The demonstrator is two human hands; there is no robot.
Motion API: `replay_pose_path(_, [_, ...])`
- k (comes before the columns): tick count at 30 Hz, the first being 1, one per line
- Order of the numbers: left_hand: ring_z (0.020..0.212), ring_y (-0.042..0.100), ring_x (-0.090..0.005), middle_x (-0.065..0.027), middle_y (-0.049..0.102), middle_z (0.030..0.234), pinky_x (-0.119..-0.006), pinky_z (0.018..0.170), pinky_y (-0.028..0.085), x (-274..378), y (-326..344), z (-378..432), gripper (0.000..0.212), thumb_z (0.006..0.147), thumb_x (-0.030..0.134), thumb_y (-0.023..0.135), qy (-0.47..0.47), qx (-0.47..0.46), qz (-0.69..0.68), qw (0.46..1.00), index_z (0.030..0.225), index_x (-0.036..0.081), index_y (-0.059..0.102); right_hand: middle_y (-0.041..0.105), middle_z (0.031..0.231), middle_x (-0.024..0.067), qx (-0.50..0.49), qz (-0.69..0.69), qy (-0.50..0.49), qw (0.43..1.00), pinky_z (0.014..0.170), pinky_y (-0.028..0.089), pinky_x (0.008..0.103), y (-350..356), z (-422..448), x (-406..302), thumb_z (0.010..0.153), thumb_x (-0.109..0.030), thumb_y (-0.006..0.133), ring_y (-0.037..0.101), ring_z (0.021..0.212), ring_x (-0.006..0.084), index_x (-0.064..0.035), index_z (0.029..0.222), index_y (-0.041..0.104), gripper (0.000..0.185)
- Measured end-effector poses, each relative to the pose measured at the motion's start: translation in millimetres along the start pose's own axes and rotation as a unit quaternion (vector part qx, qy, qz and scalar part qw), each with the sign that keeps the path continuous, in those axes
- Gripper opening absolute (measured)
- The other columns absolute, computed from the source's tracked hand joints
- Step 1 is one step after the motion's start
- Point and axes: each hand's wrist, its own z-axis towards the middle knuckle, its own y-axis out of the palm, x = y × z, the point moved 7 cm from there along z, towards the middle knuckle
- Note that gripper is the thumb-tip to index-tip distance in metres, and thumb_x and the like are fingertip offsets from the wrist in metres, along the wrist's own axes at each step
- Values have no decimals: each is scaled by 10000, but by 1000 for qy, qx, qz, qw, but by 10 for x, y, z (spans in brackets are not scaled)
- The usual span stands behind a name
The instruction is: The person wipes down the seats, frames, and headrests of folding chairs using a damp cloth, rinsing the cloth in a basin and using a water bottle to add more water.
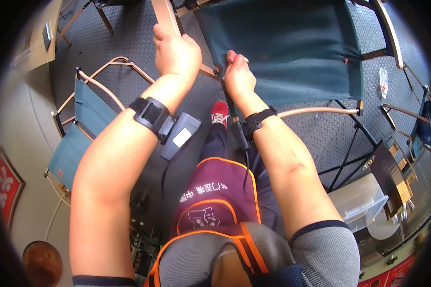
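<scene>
A folding chair with dark green fabric (pixel 291 53) stands in front of me, its wooden arms and dark metal legs partly in view. My left hand (pixel 177 53) is closed around its flat, light wooden armrest (pixel 165 14). Over the near left part of the fabric is my right hand (pixel 240 75), fingers curled in. A small white item (pixel 246 60) pokes out at its fingertips; most of it is hidden, so I cannot tell what it is. Each wrist wears a black strap with a device (pixel 181 136) on it.
Another green folding chair (pixel 93 97) stands at the left by the wall. A plastic bottle (pixel 383 82) lies on the patterned metal floor, with more chairs (pixel 422 111) beyond. A clear plastic bin (pixel 359 201) is at the lower right. A wooden table (pixel 39 39) is at the upper left.
</scene>
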Motion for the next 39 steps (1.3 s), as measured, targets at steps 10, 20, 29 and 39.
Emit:
replay_pose_path(10, [983, 545, -440, -331, 471, 1126, -428, 855, 467, -109, -38, 15, 563, 808, 168, 541, 2, -4, -10, 1000, 1210, -107, 258, 585, 1058, 73, -8, -51, 220, 974, 874, 419, 365, -2096, 188, 1975, 943, -435, 205, 575, 971, 228, -174, 1064, 563, 459])
replay_pose_path(20, [1002, 524, -437, -320, 480, 1104, -427, 858, 442, 86, 60, 36, 478, 821, 181, 544, 12, -1, 29, 1000, 1142, -98, 325, 584, 984, 91, -104, 130, 51, 985, 819, 445, 403, -234, -640, 794, 931, -328, 277, 583, 921, 306, -129, 1004, 481, 294])
replay_pose_path(29, [1045, 515, -430, -349, 427, 1182, -410, 904, 433, -4, -16, 59, 602, 821, 157, 539, 18, -31, 35, 999, 1252, -131, 232, 557, 1009, 86, -28, -406, -27, 913, 665, 508, 399, -2592, 324, 2163, 904, -261, 375, 629, 804, 288, -151, 1045, 483, 209])
replay_pose_path(39, [1011, 523, -439, -336, 451, 1134, -438, 870, 436, 103, 39, 46, 551, 817, 119, 547, 36, -34, -27, 998, 1231, -84, 245, 516, 1000, 101, 112, -359, -140, 916, 620, 511, 450, -2702, 872, 1956, 875, -166, 425, 616, 792, 320, -185, 1068, 453, 196])
